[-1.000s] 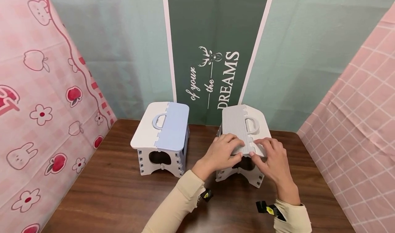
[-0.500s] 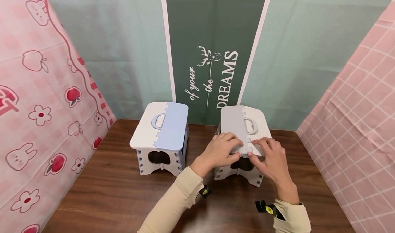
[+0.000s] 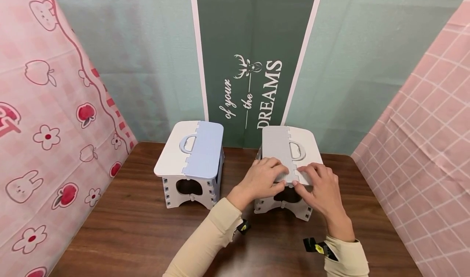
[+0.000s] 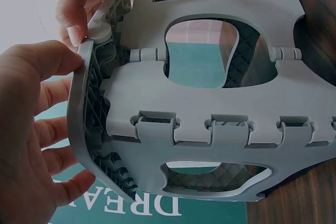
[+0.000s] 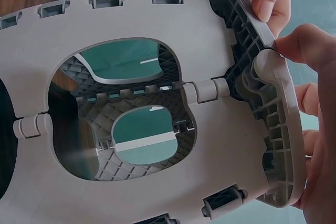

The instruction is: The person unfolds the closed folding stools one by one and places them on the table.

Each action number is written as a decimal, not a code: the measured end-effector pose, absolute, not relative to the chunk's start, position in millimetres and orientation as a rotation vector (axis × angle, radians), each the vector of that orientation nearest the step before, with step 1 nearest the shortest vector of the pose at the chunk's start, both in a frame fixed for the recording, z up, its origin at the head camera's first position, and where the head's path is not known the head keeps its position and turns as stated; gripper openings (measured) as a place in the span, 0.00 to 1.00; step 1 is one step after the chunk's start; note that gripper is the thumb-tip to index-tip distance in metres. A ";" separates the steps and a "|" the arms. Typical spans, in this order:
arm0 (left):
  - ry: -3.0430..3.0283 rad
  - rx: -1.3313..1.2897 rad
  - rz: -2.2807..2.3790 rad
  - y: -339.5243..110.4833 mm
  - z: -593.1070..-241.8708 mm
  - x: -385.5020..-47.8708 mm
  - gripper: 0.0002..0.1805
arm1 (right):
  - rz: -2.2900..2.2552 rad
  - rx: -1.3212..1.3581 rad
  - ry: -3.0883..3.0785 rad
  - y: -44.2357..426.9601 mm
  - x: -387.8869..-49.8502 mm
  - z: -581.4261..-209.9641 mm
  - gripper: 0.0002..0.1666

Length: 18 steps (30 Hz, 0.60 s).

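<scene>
A folding step stool [image 3: 276, 143] with a grey and white top stands unfolded at the right of the table in the head view. My left hand [image 3: 261, 180] grips the near edge of its grey half, thumb against the rim and fingers bent over the top. On the white half, my right hand [image 3: 323, 189] holds the same edge, its thumb close to the centre seam. Both wrist views show the stool's end panel [image 4: 147, 90] from the side, with an oval opening and hinges. Behind the hands, the carry handle [image 3: 302, 150] lies flat.
Another unfolded step stool [image 3: 205, 152], blue and white, stands to the left on the brown wooden table [image 3: 121, 224]. A green cloth backdrop [image 3: 154, 65] hangs behind. Pink patterned cloths flank both sides, the left cloth [image 3: 47, 105] showing apples and flowers.
The grey and white stool's top has flattened a little, its middle seam less raised than before. Both hands keep their hold on the near edge.
</scene>
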<state>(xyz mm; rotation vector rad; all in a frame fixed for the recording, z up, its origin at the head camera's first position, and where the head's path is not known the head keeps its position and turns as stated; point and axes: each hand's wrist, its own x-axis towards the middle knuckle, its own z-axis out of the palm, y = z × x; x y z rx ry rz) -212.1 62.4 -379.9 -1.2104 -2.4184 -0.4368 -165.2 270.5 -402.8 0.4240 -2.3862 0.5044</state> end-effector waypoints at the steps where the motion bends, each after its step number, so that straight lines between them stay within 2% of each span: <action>1: -2.418 -1.212 -0.436 62.7 -380.2 -212.4 0.14 | 0.506 0.424 -2.385 270.8 -165.1 -403.1 0.21; 9: -2.411 -1.244 -0.489 53.1 -374.4 -212.9 0.14 | 0.513 0.452 -2.398 270.3 -164.7 -399.7 0.21; 18: -2.314 -1.171 -0.548 19.4 -352.1 -225.0 0.14 | 0.474 0.478 -2.405 269.7 -172.6 -372.3 0.24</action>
